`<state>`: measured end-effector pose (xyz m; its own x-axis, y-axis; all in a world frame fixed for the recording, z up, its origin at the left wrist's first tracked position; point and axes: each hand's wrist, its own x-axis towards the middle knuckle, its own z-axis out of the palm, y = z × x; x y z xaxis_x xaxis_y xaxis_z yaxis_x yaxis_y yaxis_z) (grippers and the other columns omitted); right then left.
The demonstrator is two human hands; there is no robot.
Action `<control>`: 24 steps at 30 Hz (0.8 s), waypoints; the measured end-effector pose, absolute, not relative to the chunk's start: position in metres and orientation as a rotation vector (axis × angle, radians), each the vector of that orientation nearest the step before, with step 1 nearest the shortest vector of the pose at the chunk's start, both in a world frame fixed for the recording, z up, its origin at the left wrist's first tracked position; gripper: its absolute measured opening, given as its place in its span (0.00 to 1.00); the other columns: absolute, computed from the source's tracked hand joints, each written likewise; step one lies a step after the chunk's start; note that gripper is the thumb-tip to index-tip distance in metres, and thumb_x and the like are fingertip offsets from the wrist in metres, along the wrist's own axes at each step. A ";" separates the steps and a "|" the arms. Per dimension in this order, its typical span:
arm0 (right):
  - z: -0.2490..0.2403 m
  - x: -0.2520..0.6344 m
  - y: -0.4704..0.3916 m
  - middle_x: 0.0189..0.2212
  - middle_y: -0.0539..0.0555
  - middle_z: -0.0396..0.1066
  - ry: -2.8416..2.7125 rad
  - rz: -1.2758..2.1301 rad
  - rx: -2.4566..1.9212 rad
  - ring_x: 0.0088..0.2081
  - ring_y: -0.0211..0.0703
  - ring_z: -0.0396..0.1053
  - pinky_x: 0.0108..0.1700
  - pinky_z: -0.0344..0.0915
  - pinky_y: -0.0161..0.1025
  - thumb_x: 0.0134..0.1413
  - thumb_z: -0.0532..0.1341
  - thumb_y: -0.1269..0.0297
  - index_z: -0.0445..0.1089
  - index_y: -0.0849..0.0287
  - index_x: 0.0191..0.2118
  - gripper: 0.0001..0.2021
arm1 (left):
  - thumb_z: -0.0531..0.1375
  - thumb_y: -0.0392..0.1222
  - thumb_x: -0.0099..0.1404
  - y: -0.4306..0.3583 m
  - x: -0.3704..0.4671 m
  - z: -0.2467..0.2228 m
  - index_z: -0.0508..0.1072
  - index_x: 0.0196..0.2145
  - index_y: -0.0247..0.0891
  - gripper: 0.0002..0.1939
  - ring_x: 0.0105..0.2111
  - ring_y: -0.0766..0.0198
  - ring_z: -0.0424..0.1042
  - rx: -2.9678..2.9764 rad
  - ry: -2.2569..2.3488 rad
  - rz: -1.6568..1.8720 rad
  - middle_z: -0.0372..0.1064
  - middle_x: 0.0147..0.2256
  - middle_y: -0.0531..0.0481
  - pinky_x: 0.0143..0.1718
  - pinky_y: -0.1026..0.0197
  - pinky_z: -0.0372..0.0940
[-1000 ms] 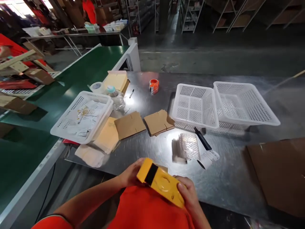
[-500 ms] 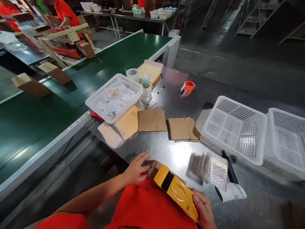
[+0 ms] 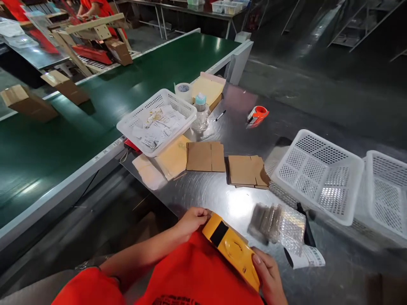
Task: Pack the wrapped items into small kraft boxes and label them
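A yellow plastic case (image 3: 235,250) with a black band and a raised round area lies tilted in front of my red shirt. Brown cardboard (image 3: 240,236) shows along its far edge, mostly hidden behind it. My right hand (image 3: 269,273) grips the near right end of the yellow case, thumb on top. At the other end my left hand (image 3: 193,221) is closed, its thumb and fingers pinching the cardboard's edge. Beyond the hands, two flat folded cartons (image 3: 199,156) (image 3: 241,170) rest on the metal table. Bubble wrap pouches (image 3: 291,226) lie to the right.
White baskets (image 3: 358,199) (image 3: 386,199) stand at right; another basket (image 3: 124,127) at left holds papers. An orange tape dispenser (image 3: 261,111), a pen (image 3: 220,115) and tape rolls (image 3: 183,89) sit farther back. A green conveyor (image 3: 104,114) carries boxes; a person (image 3: 95,8) is beyond it.
My left hand's spread fingers have closed on the cardboard at the far end of the yellow case. My right hand keeps its grip. The view has shifted slightly.
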<state>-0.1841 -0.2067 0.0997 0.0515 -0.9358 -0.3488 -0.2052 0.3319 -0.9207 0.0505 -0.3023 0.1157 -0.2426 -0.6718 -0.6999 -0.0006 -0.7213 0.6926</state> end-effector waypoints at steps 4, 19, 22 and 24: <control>0.121 -0.171 -0.209 0.16 0.45 0.47 1.509 -0.696 -1.019 0.20 0.35 0.47 0.22 0.44 0.36 0.53 0.55 0.36 0.52 0.55 0.19 0.27 | 0.66 0.52 0.46 -0.302 0.054 0.093 0.66 0.19 0.37 0.18 0.20 0.71 0.58 1.649 -0.861 -1.892 0.61 0.19 0.57 0.23 0.65 0.50; 0.132 -0.175 -0.213 0.17 0.48 0.57 1.769 -0.590 -1.032 0.22 0.38 0.55 0.22 0.52 0.35 0.50 0.57 0.36 0.61 0.56 0.19 0.27 | 0.56 0.33 0.55 -0.327 0.064 0.053 0.70 0.20 0.37 0.08 0.24 0.66 0.66 1.807 -1.261 -1.490 0.67 0.20 0.54 0.29 0.64 0.58; 0.127 -0.178 -0.220 0.18 0.50 0.61 1.775 -0.555 -1.080 0.22 0.40 0.58 0.23 0.56 0.36 0.49 0.57 0.35 0.64 0.56 0.19 0.27 | 0.55 0.31 0.54 -0.326 0.057 0.039 0.70 0.20 0.37 0.08 0.28 0.64 0.67 1.809 -1.311 -1.458 0.70 0.24 0.51 0.33 0.62 0.59; 0.124 -0.181 -0.224 0.18 0.51 0.62 1.775 -0.505 -1.086 0.22 0.41 0.59 0.22 0.57 0.36 0.47 0.57 0.34 0.67 0.57 0.20 0.28 | 0.55 0.31 0.55 -0.321 0.054 0.029 0.70 0.20 0.37 0.08 0.28 0.63 0.67 1.797 -1.332 -1.483 0.70 0.24 0.51 0.32 0.62 0.59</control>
<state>-0.1809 -0.2244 0.1240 -0.1439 -0.8462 -0.5131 -0.4491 0.5178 -0.7281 0.0540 -0.3215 0.0291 -0.0467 -0.8745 -0.4828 -0.3863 -0.4299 0.8161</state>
